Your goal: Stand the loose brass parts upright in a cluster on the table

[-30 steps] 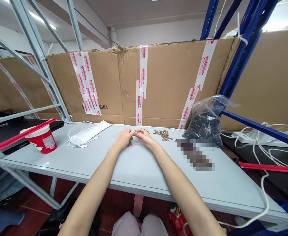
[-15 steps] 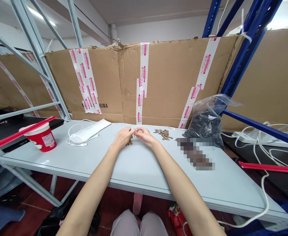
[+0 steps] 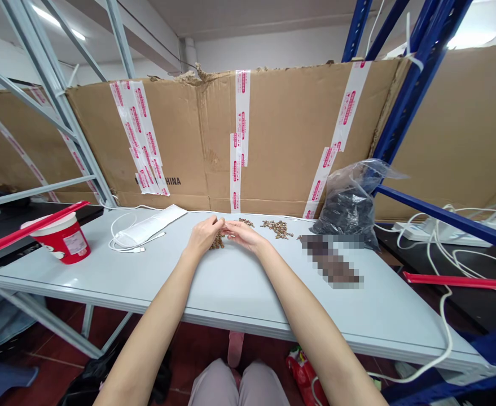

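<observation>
My left hand (image 3: 204, 235) and my right hand (image 3: 243, 234) meet fingertip to fingertip over the white table (image 3: 239, 282). Both are closed in a pinch; whatever lies between the fingers is too small to make out. Beneath my left hand, partly hidden by it, sits a pile of small brass-coloured pieces (image 3: 218, 242). Just behind my right hand lies a smaller heap of similar pieces (image 3: 246, 222). Further right is a loose, spread-out heap of brass-coloured pieces (image 3: 277, 228).
A red paper cup (image 3: 67, 239) stands at the left. Near it lie a white pouch (image 3: 152, 224) and a white cable (image 3: 118, 242). At the back right rests a clear bag of black material (image 3: 345, 206), with a pixelated patch before it. Cardboard (image 3: 290, 141) walls the back.
Both hands have shifted slightly left in view as the camera turned a little right. My right hand has come off the heap behind it, which now shows more, and the fingertips still meet.
</observation>
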Demonstrator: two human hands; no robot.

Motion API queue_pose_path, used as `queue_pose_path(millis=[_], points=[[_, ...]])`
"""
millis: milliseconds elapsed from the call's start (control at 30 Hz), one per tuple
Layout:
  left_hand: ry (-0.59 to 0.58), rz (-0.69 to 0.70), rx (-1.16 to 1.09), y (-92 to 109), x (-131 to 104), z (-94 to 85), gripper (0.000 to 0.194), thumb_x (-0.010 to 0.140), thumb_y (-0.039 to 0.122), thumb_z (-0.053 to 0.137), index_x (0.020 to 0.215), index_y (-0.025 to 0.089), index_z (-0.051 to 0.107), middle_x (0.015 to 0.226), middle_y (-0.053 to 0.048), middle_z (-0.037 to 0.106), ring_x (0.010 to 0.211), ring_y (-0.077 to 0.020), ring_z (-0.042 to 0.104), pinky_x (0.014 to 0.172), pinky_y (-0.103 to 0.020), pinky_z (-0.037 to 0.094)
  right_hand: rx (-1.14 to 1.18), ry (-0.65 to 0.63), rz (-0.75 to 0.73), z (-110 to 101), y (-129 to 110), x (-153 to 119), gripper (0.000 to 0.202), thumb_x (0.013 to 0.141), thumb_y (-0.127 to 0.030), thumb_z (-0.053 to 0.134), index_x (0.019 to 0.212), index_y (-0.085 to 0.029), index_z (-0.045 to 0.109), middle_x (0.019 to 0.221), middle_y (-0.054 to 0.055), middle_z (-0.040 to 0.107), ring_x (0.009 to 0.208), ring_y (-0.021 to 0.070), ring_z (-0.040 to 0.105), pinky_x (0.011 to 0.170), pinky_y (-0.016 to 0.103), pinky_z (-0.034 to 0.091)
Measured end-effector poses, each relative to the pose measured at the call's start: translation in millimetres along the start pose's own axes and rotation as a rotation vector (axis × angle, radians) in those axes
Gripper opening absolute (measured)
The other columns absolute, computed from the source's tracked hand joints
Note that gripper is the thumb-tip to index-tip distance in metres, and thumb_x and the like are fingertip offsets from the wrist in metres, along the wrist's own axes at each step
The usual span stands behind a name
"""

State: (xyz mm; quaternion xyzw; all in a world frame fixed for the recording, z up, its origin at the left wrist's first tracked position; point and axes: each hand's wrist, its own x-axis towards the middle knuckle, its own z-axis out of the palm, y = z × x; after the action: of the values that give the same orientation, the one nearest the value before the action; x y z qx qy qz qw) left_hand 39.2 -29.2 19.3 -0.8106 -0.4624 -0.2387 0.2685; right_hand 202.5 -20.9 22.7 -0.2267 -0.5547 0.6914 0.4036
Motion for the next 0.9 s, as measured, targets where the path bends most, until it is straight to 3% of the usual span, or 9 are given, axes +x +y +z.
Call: queue_pose_path(millis=[167, 467, 633, 900], points=[[0.001, -0.001, 0.03, 1.3, 0.4, -1.9, 0.023, 0.091, 0.028, 0.031, 0.093, 0.021, 0.053, 0.077, -0.003, 0.051, 0.065, -0.0139, 0.048, 0.056, -0.024, 0.031, -0.056, -0.028, -0.028, -2.6, 0.1, -0.8, 0.026, 0.062, -0.039, 0.07, 0.078, -0.019, 0.068, 0.081, 0.002, 0.064, 0.07, 0.0091, 0.05, 0.062, 0.021, 0.032], [-0.036, -0.045, -0.057, 0.9, 1.3, -0.5, 0.032, 0.092, 0.034, 0.028, 0.08, 0.019, 0.053, 0.071, -0.003, 0.052, 0.061, -0.0135, 0.049, 0.055, -0.023, 0.032, -0.326, 0.064, -0.161, -2.5, -6.1, -1.4, 0.028, 0.064, -0.045, 0.065, 0.068, -0.017, 0.069, 0.067, -0.001, 0.061, 0.064, 0.0104, 0.045, 0.063, 0.024, 0.03], [-0.079, -0.043, -0.114, 3.3, 2.9, -2.2, 0.03, 0.092, 0.038, 0.027, 0.095, 0.019, 0.05, 0.08, -0.004, 0.058, 0.066, -0.0138, 0.055, 0.056, -0.023, 0.035, -0.374, 0.126, -0.155, -3.1, -4.8, -1.6, 0.028, 0.067, -0.045, 0.061, 0.068, -0.018, 0.069, 0.066, -0.001, 0.061, 0.063, 0.0109, 0.044, 0.063, 0.024, 0.029], [-0.073, -0.042, -0.148, 0.9, 1.8, 1.1, 0.022, 0.091, 0.024, 0.031, 0.108, 0.019, 0.045, 0.085, -0.004, 0.062, 0.071, -0.0139, 0.059, 0.059, -0.021, 0.038, -0.28, 0.158, -0.14, -5.6, 0.7, 1.3, 0.026, 0.067, -0.044, 0.062, 0.073, -0.019, 0.068, 0.076, 0.001, 0.064, 0.068, 0.0105, 0.047, 0.068, 0.024, 0.031]])
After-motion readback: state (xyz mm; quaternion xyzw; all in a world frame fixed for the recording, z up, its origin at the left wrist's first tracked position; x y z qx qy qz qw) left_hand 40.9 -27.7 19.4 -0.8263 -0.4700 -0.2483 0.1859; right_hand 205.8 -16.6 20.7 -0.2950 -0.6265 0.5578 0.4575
